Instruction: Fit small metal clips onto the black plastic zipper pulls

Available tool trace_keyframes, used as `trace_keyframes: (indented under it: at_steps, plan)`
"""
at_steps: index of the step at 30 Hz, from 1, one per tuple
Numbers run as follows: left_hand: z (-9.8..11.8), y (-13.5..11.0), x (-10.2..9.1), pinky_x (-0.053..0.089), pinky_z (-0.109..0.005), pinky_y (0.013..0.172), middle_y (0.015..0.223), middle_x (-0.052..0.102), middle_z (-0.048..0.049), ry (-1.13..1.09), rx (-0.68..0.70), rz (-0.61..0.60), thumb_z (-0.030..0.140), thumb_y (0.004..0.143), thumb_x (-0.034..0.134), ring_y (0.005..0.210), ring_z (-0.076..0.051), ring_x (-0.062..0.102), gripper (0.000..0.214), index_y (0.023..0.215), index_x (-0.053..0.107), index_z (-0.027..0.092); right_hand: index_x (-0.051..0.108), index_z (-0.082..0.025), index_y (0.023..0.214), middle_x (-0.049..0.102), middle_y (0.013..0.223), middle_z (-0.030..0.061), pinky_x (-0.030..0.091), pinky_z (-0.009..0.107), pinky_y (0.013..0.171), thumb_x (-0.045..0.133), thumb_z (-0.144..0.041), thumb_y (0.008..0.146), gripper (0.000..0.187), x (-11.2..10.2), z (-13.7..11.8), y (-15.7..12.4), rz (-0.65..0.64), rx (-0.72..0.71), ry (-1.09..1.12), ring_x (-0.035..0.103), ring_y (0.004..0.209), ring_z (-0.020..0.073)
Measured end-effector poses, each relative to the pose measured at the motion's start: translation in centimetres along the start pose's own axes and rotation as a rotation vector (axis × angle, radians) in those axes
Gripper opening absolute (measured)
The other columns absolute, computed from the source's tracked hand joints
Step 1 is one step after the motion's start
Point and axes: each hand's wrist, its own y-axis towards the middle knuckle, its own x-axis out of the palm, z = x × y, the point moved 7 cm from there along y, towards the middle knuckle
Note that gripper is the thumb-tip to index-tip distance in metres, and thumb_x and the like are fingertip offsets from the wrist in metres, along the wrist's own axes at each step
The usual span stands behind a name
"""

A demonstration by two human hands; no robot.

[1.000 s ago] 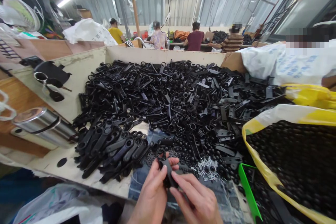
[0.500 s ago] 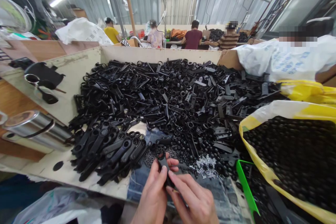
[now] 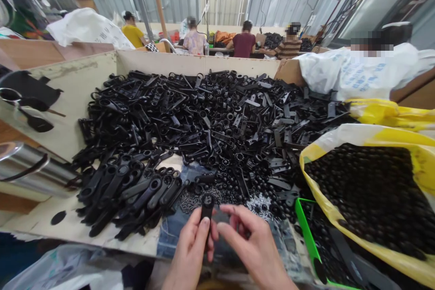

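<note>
Left hand (image 3: pixel 193 244) has one elongated black part (image 3: pixel 207 212) clamped between thumb and fingers, ring end up, just above the front edge of the denim cloth (image 3: pixel 169 235) on the counter (image 3: pixel 70 233). Right hand (image 3: pixel 249 241) is just right of it: thumb and forefinger parted, nothing visible between them; can't tell if the curled fingers hide something small. Step in hand, my read: manual fitting or checking of this one part, left as the vise, right as the working side. Can't tell how complete the part is; detail in the ring end is too small to read. Next move, judging from layout: if it needs another piece, right goes for the silver pins (image 3: pixel 261 205) just beyond it, or the small dark pieces (image 3: pixel 190 201) near the ring end, with left keeping the ring facing up. If it's complete, left would set it by the similar parts (image 3: pixel 132 190) lying side by side to the left. Main black pile (image 3: pixel 190 113) sits behind; green tray (image 3: pixel 305 229) and yellow-edged bag (image 3: pixel 321 197) well right.
</note>
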Motion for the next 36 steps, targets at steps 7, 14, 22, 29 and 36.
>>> trace_keyframes:
  at_steps: [7,14,22,29,36]
  plan:
    - [3.4,-2.2,1.1,0.035,-0.024,0.048,0.059,0.060,0.0008,0.383,0.120,-0.245,0.053,0.092,0.070,0.047,-0.013,0.046,0.041,0.114,0.077,0.020,0.060,-0.020,0.087,0.061,0.065,-0.0057,0.048,0.025,0.056,0.076,-0.042,0.086,0.027,3.1,0.8,0.3,-0.354,0.295,0.632,0.062,0.055,0.0137]
    - [4.2,-2.4,0.8,0.042,-0.024,0.056,0.067,0.067,-0.0023,0.443,0.105,-0.361,0.039,0.095,0.069,0.056,-0.017,0.053,0.029,0.116,0.079,0.022,0.063,-0.020,0.072,0.054,0.069,-0.0048,0.039,0.022,0.055,0.072,-0.023,0.083,0.015,1.5,-0.2,-0.2,-0.200,0.170,0.306,0.051,0.061,0.0119]
    - [5.2,-1.9,0.4,0.058,-0.027,0.077,0.097,0.079,-0.0081,0.451,0.210,-0.233,0.041,0.088,0.077,0.089,-0.027,0.070,0.019,0.092,0.084,0.024,0.064,-0.020,0.074,0.051,0.069,-0.0056,0.033,0.023,0.054,0.070,-0.019,0.080,0.008,0.8,-1.3,-0.1,-0.103,0.083,0.219,0.041,0.061,0.0116]
    - [3.8,-2.6,0.6,0.058,-0.028,0.066,0.085,0.074,-0.0080,0.303,0.066,-0.266,0.042,0.080,0.083,0.083,-0.027,0.068,0.021,0.085,0.079,0.022,0.068,-0.020,0.076,0.052,0.071,-0.0055,0.037,0.022,0.057,0.071,-0.016,0.079,0.006,1.1,-0.3,-0.6,-0.157,0.138,0.245,0.047,0.065,0.0125]
    - [4.0,-2.5,0.4,0.049,-0.042,0.111,0.144,0.067,-0.0105,0.431,0.150,-0.290,0.039,0.084,0.080,0.133,-0.034,0.060,0.053,0.135,0.070,0.031,0.066,-0.021,0.084,0.060,0.073,-0.0046,0.039,0.022,0.062,0.069,-0.020,0.087,0.005,1.1,0.1,-1.7,-0.221,0.067,0.151,0.052,0.068,0.0137]
